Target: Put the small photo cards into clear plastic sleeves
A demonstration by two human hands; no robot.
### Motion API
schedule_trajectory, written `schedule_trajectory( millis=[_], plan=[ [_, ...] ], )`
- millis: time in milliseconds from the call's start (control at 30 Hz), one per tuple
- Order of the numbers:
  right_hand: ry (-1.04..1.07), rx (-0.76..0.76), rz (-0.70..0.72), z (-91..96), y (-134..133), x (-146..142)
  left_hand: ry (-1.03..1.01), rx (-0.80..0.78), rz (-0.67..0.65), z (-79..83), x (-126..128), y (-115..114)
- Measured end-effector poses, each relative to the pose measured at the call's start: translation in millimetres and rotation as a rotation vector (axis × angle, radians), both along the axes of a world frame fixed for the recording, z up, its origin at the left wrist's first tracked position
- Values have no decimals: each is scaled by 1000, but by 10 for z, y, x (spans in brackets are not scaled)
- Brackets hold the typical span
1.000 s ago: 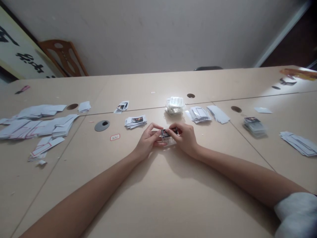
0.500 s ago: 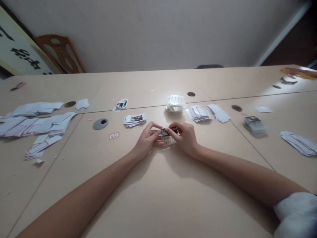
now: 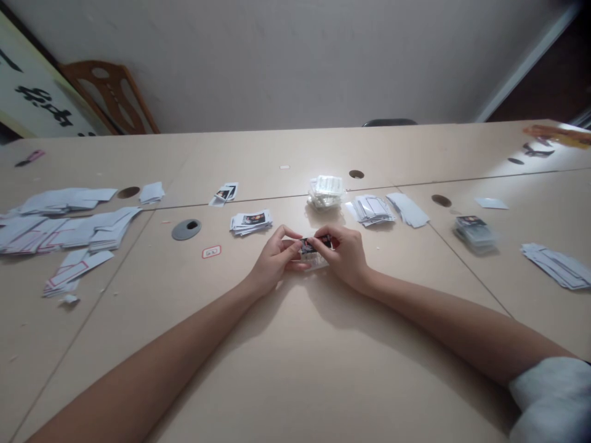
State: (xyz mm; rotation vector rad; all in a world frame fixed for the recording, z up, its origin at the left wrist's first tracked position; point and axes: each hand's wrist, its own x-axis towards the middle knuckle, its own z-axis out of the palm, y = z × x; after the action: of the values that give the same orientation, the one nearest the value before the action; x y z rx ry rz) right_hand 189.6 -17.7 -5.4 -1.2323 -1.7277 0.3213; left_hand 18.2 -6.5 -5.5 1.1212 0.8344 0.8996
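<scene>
Near the middle of the table, both hands hold a small clear plastic box point(image 3: 316, 261) with a dark printed card point(image 3: 308, 246) at its top. My left hand point(image 3: 277, 259) grips the box's left side, thumb on the card's edge and fingers below. My right hand point(image 3: 345, 252) closes on the right side, its thumb and forefinger pressing on the card. The fingers partly hide card and box, so I cannot tell whether the card lies on the lid or inside it. Just beyond the hands sits a stack of clear plastic boxes point(image 3: 325, 192).
Left of the hands lies a pile of printed cards point(image 3: 251, 223); further left, white paper strips point(image 3: 69, 231). Right of the box stack are white slips point(image 3: 373, 210) and more strips point(image 3: 407, 209). At the right, clear boxes point(image 3: 475, 237) stand near a paper pile point(image 3: 556, 266). A grey grommet point(image 3: 186, 229) is set in the table.
The hands keep nearly the same hold on the box and card. The view has shifted very slightly; the things on the table lie as before.
</scene>
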Motion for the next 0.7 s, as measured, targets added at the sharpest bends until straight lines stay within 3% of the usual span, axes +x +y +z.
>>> schedule_trajectory(
  millis=[700],
  plan=[
    [-11, 6, -1, 2, 2, 3, 16, 13, 0, -13, 3, -1]
  ],
)
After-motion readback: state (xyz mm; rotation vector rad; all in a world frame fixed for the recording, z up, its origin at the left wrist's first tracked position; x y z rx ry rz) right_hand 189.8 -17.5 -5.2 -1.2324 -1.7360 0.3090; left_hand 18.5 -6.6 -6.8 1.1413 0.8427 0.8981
